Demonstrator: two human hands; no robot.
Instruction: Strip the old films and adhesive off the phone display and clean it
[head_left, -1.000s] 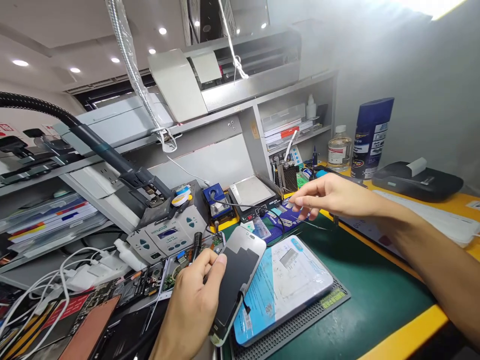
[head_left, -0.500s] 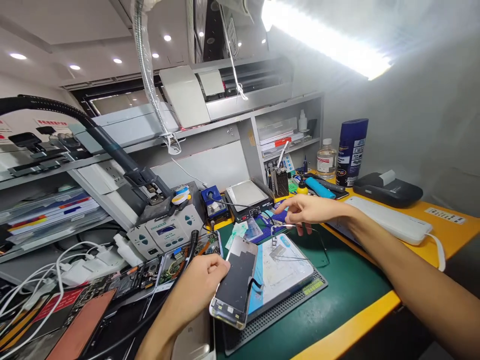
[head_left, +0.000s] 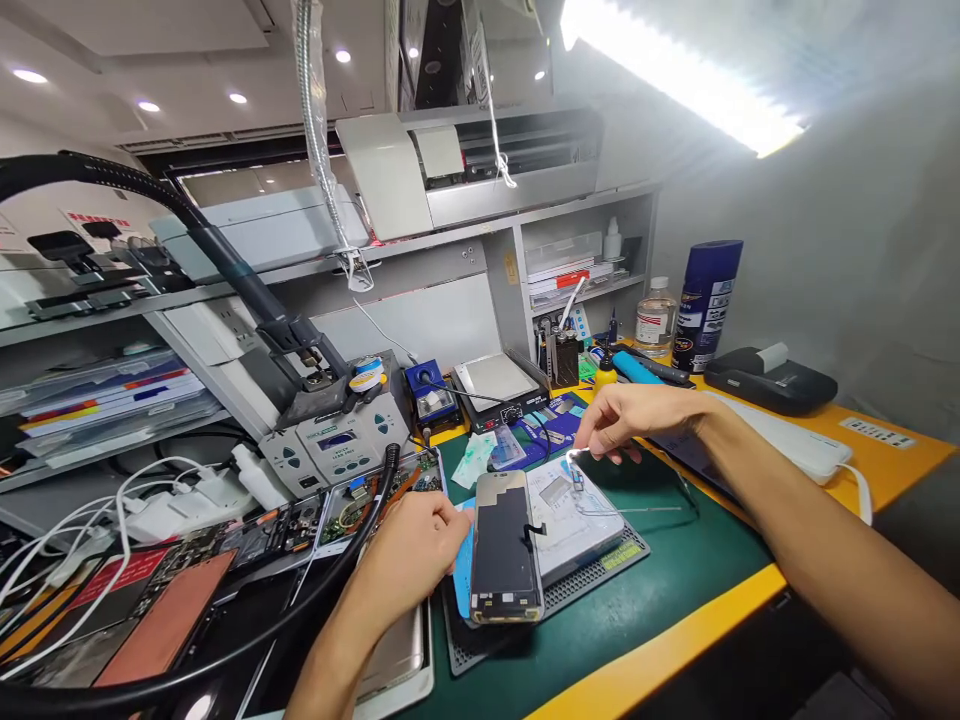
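Observation:
A phone screen (head_left: 504,545), its dark back up and a short black flex cable sticking out, lies across a white and blue box (head_left: 604,528). My left hand (head_left: 420,545) is closed, with thumb and forefinger at the screen's left edge; the other fingertips are hidden. Over the far end of the box, my right hand (head_left: 622,420) pinches a thin wire-framed object (head_left: 576,470) that looks like eyeglasses. Its slender arms stretch right above the green mat (head_left: 652,580). A perforated grey plate (head_left: 574,592) lies beneath the box.
At left are a grey rework station (head_left: 341,450), a black hose (head_left: 352,555), circuit boards and white cables (head_left: 120,520). Behind are a small heating plate (head_left: 499,385) and a blue device (head_left: 433,395). A blue spray can (head_left: 706,305) and white power bank (head_left: 806,445) stand right.
The phone screen has turned straighter and shifted right on the box, my left hand following slightly. My right hand has moved a little right with the wire-framed object. The view has shifted slightly.

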